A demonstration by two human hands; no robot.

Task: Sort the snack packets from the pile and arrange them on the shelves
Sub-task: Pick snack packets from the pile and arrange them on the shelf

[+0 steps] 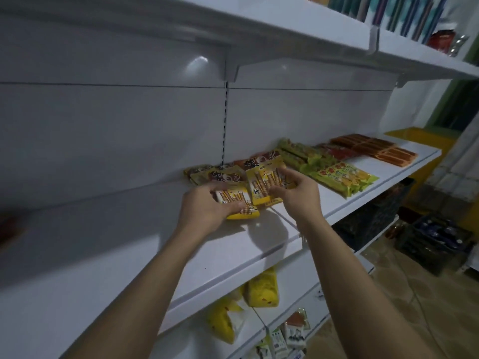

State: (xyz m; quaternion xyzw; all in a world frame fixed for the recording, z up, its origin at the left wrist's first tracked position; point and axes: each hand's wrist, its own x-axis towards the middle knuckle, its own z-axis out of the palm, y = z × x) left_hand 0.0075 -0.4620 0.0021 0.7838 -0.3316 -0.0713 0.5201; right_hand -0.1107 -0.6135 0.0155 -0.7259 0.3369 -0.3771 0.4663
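Observation:
Two yellow-and-brown wafer-roll packets lie on the white middle shelf (233, 244). My left hand (207, 208) grips the left yellow packet (241, 206) at its near end. The right yellow packet (261, 182) is tilted up off the shelf, held in my right hand (295, 190) with fingers curled round its right edge. More of the same brown-and-yellow packets (207, 174) lie behind them against the back panel.
Green packets (298, 154), a yellow-green packet (342, 177) and orange-brown wafer packs (375, 149) lie further right on the same shelf. Yellow bags (261, 288) sit on the lower shelf. Dark crates (432, 242) stand on the floor at right. An upper shelf (285, 29) overhangs.

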